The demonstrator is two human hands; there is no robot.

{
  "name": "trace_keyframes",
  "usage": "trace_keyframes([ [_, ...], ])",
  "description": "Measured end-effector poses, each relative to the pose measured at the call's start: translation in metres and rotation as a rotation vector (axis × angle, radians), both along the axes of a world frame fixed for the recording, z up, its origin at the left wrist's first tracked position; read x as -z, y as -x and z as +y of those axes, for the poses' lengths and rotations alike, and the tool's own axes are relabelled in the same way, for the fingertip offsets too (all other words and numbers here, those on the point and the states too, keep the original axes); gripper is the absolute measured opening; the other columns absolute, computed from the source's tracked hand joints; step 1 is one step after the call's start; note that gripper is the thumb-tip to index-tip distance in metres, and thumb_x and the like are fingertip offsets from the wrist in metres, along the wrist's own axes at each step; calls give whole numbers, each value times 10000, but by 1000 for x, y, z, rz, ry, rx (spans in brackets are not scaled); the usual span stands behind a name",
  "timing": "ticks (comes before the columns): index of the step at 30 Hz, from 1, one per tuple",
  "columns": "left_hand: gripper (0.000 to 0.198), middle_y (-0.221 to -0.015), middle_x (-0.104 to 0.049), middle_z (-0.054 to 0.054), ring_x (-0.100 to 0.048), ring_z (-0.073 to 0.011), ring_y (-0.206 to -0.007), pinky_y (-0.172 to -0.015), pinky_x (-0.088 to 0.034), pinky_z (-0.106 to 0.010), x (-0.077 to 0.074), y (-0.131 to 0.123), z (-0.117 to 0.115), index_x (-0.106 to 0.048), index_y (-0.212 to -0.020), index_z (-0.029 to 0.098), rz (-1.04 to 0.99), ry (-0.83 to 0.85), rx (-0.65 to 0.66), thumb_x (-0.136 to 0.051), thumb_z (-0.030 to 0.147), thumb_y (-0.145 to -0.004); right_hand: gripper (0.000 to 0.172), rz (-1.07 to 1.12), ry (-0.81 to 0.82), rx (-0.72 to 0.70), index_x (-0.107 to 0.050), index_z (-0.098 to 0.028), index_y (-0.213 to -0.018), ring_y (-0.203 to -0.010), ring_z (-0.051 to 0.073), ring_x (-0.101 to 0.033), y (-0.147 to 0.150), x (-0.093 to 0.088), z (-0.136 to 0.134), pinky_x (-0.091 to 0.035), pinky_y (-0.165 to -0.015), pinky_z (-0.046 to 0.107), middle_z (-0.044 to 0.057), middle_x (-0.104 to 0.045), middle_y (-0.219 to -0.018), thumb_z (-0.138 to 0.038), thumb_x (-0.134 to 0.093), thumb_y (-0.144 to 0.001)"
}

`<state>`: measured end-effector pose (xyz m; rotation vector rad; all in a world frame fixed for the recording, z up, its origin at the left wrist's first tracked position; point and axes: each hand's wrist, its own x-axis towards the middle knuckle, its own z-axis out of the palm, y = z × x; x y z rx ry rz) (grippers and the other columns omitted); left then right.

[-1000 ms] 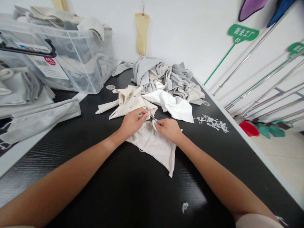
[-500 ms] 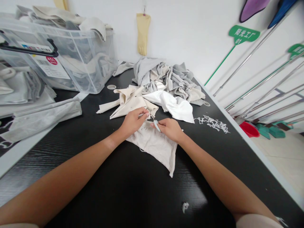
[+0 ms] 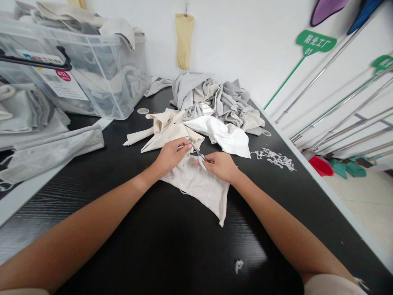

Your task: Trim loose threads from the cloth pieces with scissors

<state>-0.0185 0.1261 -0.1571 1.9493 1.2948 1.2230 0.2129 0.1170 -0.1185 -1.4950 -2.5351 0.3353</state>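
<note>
My right hand (image 3: 223,166) is closed round the pale handles of a pair of scissors (image 3: 202,161), whose blades point up and left toward my other hand. My left hand (image 3: 172,153) pinches the upper edge of a light beige cloth (image 3: 202,186), close by the blade tips. The cloth hangs down from between both hands over the dark table, one corner pointing toward me. Just beyond my hands lie folded cream cloths (image 3: 167,137) and a white cloth (image 3: 225,135). What the blades touch is too small to make out.
A heap of grey cloths (image 3: 211,96) sits at the back by the wall. White thread scraps (image 3: 274,159) lie to the right, and a small tuft (image 3: 238,265) near me. A clear plastic bin (image 3: 123,86) full of cloths stands left, beside stacked grey cloths (image 3: 27,110).
The scissors' handles have spread a little in my right hand. My left hand keeps its pinch on the cloth, and the whole view has shifted slightly.
</note>
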Motion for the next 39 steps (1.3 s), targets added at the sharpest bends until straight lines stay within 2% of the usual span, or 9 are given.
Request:
trace_keyframes([
  [13,272,-924,-764,-13,-687,-208,-884,-826,-493,-315,-1,1,0,-717,-908,215,-9,21,42,-570,429,-989,558,-56,-121,-26,-584,-199,-594,-576,143,-498,-6,3,4,-190,-593,326,10,-611,-593,-599,-543,-982],
  [17,268,-914,-762,-10,-685,-207,-878,-825,-490,-316,1,-1,1,-723,-894,219,-3,39,51,-588,435,-978,579,-115,-131,-13,-607,-202,-614,-586,157,-519,-8,0,4,-175,-595,330,27,-631,-606,-649,-533,-975],
  [24,284,-922,-758,-20,-680,-211,-904,-849,-482,-315,1,0,3,-730,-896,202,-11,76,91,-590,437,-972,595,-101,-90,-37,-576,-198,-614,-564,143,-487,-11,-3,8,-173,-593,332,12,-589,-583,-664,-515,-979],
  [34,275,-942,-756,-27,-673,-215,-917,-865,-476,-316,-1,0,4,-735,-923,194,-35,104,81,-604,432,-964,663,14,126,-29,-481,-193,-593,-574,133,-414,-14,-7,12,-194,-587,328,-8,-472,-561,-751,-492,-951],
  [39,285,-958,-765,-29,-680,-216,-932,-872,-473,-317,2,1,4,-738,-918,193,-33,96,88,-597,434,-976,662,48,120,-46,-441,-188,-577,-565,122,-354,-16,-3,14,-189,-588,330,-20,-422,-549,-736,-521,-940],
])
